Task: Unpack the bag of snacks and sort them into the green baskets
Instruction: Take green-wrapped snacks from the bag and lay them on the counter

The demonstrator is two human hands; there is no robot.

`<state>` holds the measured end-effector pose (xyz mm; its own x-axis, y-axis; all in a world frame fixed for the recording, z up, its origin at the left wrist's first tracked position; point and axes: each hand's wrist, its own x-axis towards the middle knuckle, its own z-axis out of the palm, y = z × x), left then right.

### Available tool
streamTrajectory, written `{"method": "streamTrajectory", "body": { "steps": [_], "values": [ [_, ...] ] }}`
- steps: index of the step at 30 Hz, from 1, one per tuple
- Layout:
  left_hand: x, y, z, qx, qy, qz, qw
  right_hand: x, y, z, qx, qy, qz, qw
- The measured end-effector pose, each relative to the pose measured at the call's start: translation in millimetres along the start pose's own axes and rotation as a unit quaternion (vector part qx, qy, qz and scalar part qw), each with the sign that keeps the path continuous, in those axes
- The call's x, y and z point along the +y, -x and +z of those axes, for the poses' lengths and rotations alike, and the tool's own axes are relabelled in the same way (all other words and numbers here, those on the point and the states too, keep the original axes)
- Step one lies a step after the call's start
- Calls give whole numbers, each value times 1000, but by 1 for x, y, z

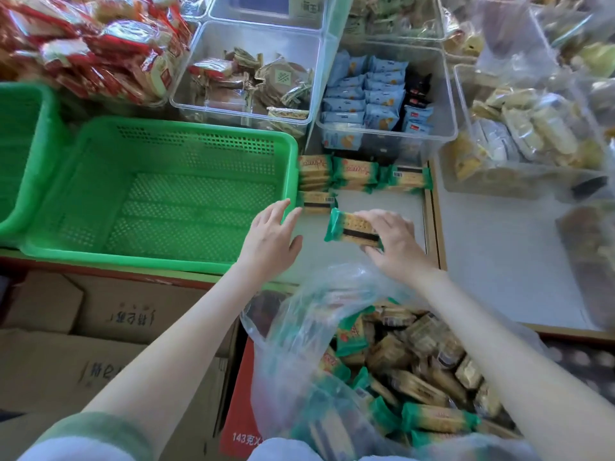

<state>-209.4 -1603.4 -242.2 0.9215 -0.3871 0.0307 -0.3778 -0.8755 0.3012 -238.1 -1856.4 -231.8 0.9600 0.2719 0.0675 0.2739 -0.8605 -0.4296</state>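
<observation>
Fingers (pixel 376 218) of our right hand (pixel 397 244) curl over the top of a green-ended cracker packet (pixel 349 227), thumb under its near edge, so we pinch it across its short side, low over the grey surface (pixel 382 201). Our left hand (pixel 269 236) holds nothing: its fingers (pixel 278 209) are straight and slightly spread, palm down, tips just beside the right rim of the nearer green basket (pixel 186 125).

The packet's long axis runs left to right, a little tilted, and its crimped green end points left toward that basket. The basket lies left of the packet, with our left hand between the two; we see nothing in it. A second green basket (pixel 23 144) sits further left, cut by the frame edge. Beyond the held packet, matching packets (pixel 357 173) lie in a row on the surface, starting beside the basket's right rim, and a single packet (pixel 316 201) lies just in front of them, near our left fingertips.

The clear plastic bag (pixel 299 327), open below our forearms, is full of the same packets, so we judge the sorting barely begun. Our left hand is nearer the basket, yet the right has the packet; we expect the coming move to be a short carry leftward over the rim.
</observation>
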Motion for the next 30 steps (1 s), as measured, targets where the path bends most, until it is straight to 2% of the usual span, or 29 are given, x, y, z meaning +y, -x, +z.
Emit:
{"method": "streamTrajectory", "body": {
  "steps": [5,8,10,13,15,19,21,23,25,27,30],
  "values": [
    [-8,-22,10,-35,19,-40,998,20,-84,45,-72,10,54,996],
    [-12,-24,17,-23,33,-37,998,26,-117,70,-106,22,63,992],
    [-15,-25,18,-10,21,-11,1000,27,-132,82,-115,36,51,991],
    [-12,-28,18,27,-27,73,997,27,-140,86,-117,70,39,990],
    [0,-24,16,62,-22,117,991,25,-135,78,-119,92,27,988],
    [44,8,15,110,72,217,967,16,-93,45,-70,57,45,995],
    [63,34,22,67,78,292,951,10,-58,29,-23,47,46,998],
    [69,55,34,-6,16,326,945,2,-18,19,26,66,22,997],
    [63,65,45,-46,-33,302,952,-10,23,13,76,83,-2,994],
    [54,70,48,-49,-38,263,963,-23,62,13,110,94,-26,989],
    [47,73,46,-39,-41,226,972,-42,113,29,98,115,-67,986]
  ]
}}
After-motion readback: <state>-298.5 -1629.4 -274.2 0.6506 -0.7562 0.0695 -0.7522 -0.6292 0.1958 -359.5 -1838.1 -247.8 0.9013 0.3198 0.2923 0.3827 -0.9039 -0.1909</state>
